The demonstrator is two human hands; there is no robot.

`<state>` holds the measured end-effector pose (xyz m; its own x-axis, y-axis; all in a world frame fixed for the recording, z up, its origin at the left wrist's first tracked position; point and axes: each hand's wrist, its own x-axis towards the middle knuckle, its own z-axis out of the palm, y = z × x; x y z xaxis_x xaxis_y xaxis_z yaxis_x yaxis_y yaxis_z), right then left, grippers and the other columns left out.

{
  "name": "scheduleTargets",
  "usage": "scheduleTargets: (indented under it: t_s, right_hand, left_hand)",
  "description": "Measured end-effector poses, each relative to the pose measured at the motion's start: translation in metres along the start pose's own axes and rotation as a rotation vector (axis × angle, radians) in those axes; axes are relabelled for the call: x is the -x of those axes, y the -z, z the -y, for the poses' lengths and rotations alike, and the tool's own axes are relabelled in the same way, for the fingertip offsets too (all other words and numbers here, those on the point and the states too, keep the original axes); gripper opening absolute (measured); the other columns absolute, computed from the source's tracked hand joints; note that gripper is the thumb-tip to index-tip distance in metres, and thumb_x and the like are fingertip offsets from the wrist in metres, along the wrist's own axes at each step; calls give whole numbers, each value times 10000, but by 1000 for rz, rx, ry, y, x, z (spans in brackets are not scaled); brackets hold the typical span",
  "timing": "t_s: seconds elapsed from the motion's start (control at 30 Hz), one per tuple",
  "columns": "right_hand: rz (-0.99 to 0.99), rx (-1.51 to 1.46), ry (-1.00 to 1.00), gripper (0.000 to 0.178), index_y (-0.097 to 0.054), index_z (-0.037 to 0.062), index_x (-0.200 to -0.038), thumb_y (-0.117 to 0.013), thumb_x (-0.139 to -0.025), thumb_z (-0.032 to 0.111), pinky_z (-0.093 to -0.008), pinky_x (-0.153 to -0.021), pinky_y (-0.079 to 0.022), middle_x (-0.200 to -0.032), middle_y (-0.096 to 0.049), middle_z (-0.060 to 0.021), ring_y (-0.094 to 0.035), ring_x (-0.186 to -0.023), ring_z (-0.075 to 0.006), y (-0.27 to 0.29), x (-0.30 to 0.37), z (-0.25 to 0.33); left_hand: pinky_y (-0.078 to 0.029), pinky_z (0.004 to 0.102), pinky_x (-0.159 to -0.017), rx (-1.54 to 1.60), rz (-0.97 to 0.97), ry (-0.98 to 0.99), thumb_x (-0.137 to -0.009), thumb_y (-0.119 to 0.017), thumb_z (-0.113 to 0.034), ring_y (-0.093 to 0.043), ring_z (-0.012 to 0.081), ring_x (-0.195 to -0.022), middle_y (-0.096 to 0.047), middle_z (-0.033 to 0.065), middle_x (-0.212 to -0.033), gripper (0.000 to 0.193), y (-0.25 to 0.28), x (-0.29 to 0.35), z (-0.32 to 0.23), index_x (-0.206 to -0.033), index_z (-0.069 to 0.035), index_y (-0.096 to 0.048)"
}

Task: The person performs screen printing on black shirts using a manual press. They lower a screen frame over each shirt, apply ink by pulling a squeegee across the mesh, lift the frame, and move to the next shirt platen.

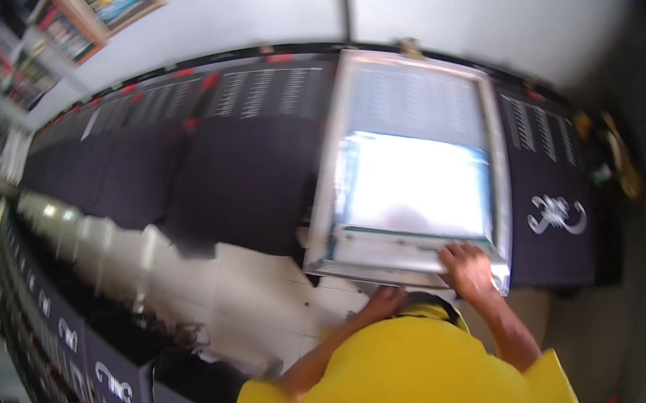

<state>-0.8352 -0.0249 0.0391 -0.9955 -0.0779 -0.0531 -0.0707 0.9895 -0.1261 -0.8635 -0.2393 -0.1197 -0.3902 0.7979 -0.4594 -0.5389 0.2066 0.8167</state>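
A screen printing frame (498,146) with a pale metal rim lies over a row of dark fabric panels. Its mesh has a bright, glaring middle and blue edges. A long pale bar with a thin greenish edge (417,234) crosses the near end inside the rim. My right hand (467,271) is closed over the frame's near edge, toward its right corner. My left hand (386,302) is beside my waist, just short of the frame, fingers curled; what they hold, if anything, is hidden. A black item (434,301) shows at my waist, between my hands.
Dark fabric panels (240,163) with white line prints run along the wall to the left. Another dark panel (547,196) with a white scroll motif lies right of the frame. Behind me on the left stands a second row of printed panels (109,376). Pale floor tiles (245,293) lie between.
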Motion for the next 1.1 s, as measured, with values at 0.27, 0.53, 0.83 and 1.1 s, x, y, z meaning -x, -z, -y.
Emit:
scheduleTargets:
  t_s: [0.27,0.53,0.83,1.1]
  right_hand:
    - [-150,90,-103,629,-589,68,-1115,-876,-587,252,-479,-870,-472,-1136,-611,-106,-575,-1063,-343,-21,83,74]
    - [-257,235,29,330,-628,71,-1246,-593,-978,261,-482,-851,-528,-1187,-664,-94,-638,-1029,-339,-23,108,98]
    - [-399,-176,-328,398,-570,-23,-1223,-683,-871,124,-505,-996,-434,-1224,-596,-219,-552,-1144,-421,15,90,25]
    - [-463,-230,-739,355,-553,-15,-1280,-551,-959,136,-497,-990,-462,-1208,-625,-263,-591,-1126,-442,-11,104,-109]
  left_hand:
    - [-383,550,-997,-738,-90,-324,-1033,-445,-410,-613,295,-1129,-685,105,-1140,462,-13,40,57,-1341,-79,-538]
    - [-507,385,-853,-446,58,-355,-1005,-512,-234,-652,241,-965,-708,117,-1057,314,-15,82,14,-1193,-15,-635]
    - [-507,404,-729,-560,282,-58,-988,-565,-392,-640,228,-775,-710,122,-928,422,26,105,-79,-1019,5,-705]
    - [-549,316,-802,-508,-785,-448,-1030,-520,-228,-697,219,-933,-703,149,-1057,294,127,69,-128,-1162,11,-629]
